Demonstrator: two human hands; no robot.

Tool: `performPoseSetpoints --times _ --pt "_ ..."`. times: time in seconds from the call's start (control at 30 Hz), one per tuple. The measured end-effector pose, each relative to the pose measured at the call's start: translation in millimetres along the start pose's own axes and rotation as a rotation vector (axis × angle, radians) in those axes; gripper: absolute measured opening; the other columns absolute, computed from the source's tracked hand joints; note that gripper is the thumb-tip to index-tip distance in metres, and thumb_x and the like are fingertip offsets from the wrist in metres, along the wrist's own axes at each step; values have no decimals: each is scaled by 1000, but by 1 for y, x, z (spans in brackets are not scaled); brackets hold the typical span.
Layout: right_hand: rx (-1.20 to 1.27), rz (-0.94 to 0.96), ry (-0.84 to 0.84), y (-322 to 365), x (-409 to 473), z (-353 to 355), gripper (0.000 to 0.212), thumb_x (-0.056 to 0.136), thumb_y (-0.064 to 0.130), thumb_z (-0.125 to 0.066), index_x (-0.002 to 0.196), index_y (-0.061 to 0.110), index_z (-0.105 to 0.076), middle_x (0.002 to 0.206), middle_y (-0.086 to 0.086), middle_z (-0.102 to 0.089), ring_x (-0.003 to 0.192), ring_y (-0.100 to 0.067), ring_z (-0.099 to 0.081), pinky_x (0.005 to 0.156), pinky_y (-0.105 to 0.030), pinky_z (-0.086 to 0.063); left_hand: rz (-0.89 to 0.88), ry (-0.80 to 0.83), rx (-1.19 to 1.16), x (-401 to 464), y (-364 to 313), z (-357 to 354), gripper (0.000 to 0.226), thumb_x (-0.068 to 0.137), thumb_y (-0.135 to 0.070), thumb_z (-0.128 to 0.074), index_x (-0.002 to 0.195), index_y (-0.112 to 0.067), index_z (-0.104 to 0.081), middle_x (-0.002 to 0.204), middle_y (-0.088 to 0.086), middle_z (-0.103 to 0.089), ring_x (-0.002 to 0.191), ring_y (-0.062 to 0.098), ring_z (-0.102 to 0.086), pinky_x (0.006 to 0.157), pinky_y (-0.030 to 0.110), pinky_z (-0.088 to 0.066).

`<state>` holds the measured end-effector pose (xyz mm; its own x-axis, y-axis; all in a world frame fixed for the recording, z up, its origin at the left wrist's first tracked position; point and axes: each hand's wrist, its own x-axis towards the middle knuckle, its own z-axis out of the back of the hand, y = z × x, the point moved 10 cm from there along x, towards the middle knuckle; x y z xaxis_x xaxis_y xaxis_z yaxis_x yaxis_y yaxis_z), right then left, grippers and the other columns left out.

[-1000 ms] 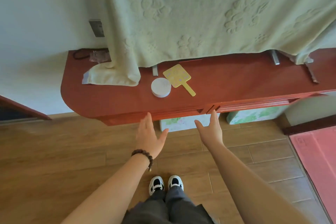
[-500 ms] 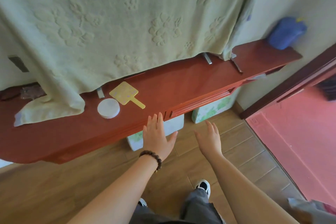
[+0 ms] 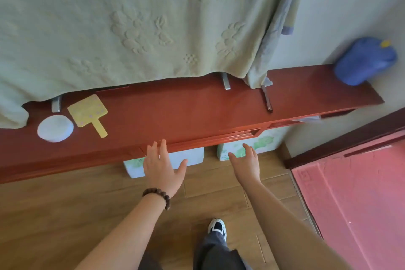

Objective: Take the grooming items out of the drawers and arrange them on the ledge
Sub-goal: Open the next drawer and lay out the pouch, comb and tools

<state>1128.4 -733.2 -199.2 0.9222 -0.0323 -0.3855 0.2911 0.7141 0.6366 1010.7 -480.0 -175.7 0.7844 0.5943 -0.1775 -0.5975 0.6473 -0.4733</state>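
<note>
- Hands first: the left hand point(image 3: 163, 167) is spread wide open with its fingertips up against the front edge of the red ledge point(image 3: 197, 112), and it holds nothing.
- The right hand point(image 3: 247, 163) is open too, fingers a bit curled, empty, hanging just below the drawer point(image 3: 219, 138).
- That drawer sits right under the ledge and looks shut, or nearly shut.
- Two grooming things lie on the ledge already, over on the left: a yellow hand mirror point(image 3: 88, 112) and a round white puff point(image 3: 55, 128), just beside each other.
- So I think part of the job is done, and this drawer is not yet opened.
- What is inside the drawer I cannot tell.
- A big green towel point(image 3: 131, 24) hangs down over the back of the ledge and hides some of it.
- A dark pencil point(image 3: 267, 100) lies on the ledge to the right, and a blue bottle point(image 3: 365, 61) stands at the far end.
- Green and white boxes point(image 3: 247, 144) sit on the floor under the drawer, close to the hands, so they may get bumped.
</note>
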Motion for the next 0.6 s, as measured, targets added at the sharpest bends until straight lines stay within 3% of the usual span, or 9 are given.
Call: performPoseSetpoints --times 0.23,0.33,0.43,0.6 --pt "214 -69 -5 -15 93 49 92 81 47 -67 149 11 -16 154 -6 -27 141 -23 -25 111 -36 -25 383 -149 -185 10 1 -20 104 80 -56 -62 150 -4 -5 158 15 -10 147 25 -8 116 44 -19" --pt "321 -73 -17 -18 116 51 96 78 41 -73 149 11 -15 153 -3 -30 140 -22 -28 108 -33 -26 478 -195 -244 17 1 -26 112 78 -58 -63 149 -2 2 159 17 -4 147 27 -8 114 45 -22" --pt "358 -111 39 -32 127 40 108 72 51 -75 150 19 -8 156 2 -22 144 -19 -21 115 -40 -24 518 -226 -271 20 -3 -33 117 76 -60 -64 149 -1 7 159 15 1 147 27 -8 114 45 -25" --pt "392 -90 -5 -41 138 44 97 66 48 -80 142 17 -29 142 3 -41 133 -16 -38 107 -35 -34 524 -247 -243 20 -2 -37 117 76 -61 -63 149 -3 8 159 14 2 147 27 -6 115 47 -24"
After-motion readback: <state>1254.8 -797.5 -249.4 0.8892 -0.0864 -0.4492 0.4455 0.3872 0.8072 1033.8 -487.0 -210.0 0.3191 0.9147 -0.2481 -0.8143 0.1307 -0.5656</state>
